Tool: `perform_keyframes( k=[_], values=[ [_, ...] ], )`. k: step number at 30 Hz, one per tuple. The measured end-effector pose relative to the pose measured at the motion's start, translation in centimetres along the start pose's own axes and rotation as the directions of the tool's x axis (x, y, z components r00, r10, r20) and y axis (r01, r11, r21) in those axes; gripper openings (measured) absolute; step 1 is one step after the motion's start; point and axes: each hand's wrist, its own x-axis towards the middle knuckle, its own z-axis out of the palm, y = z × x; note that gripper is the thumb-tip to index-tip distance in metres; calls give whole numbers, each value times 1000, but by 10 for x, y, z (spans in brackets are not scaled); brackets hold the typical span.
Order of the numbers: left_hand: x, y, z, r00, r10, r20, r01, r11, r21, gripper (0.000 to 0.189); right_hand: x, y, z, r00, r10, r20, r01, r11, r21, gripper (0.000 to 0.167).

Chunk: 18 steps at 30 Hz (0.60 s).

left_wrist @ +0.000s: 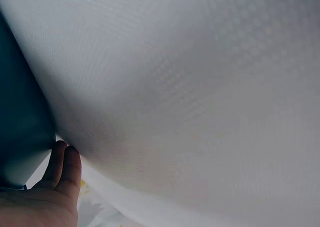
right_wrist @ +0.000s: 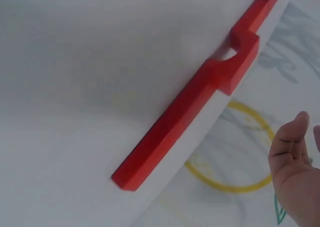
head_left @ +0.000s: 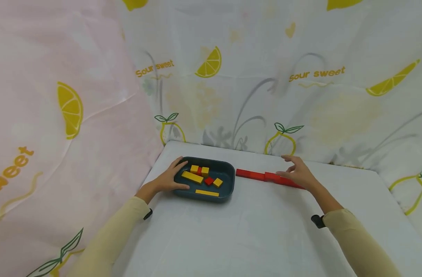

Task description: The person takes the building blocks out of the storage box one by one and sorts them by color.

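At the left end of a dark teal tray (head_left: 204, 198), my left hand (head_left: 167, 179) holds the rim, with the thumb and a finger over the edge. In the left wrist view two fingers (left_wrist: 70, 172) lie against the outer wall. Several yellow blocks (head_left: 193, 177) and a small red block (head_left: 209, 181) lie inside the tray. Right of it, red blocks form a row: a long block (right_wrist: 165, 132), an arch block (right_wrist: 237, 62) with a rounded notch, and another long block (right_wrist: 257, 9). My right hand (head_left: 299, 173) hovers over the row with fingers spread loosely, holding nothing.
The white-covered table (head_left: 259, 231) reaches back to a hanging cloth (head_left: 249, 96) with lemon prints. A pink cloth (head_left: 103, 154) hangs along the left side. Each wrist wears a black band (head_left: 317, 221).
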Motion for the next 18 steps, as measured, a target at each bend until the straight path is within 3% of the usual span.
perform_keyframes(
  k=[7,13,18],
  values=[
    [1,0,0,1000,-6,8,6,1000,16,109,19,-33,35,997,-78,16,78,996,33,76],
    [0,2,-1,1000,-14,7,14,1000,13,110,32,-63,71,978,-199,61,194,978,80,68],
    [-1,3,-1,1000,-5,7,5,1000,11,110,38,-83,99,972,-218,90,207,971,124,63]
  ],
)
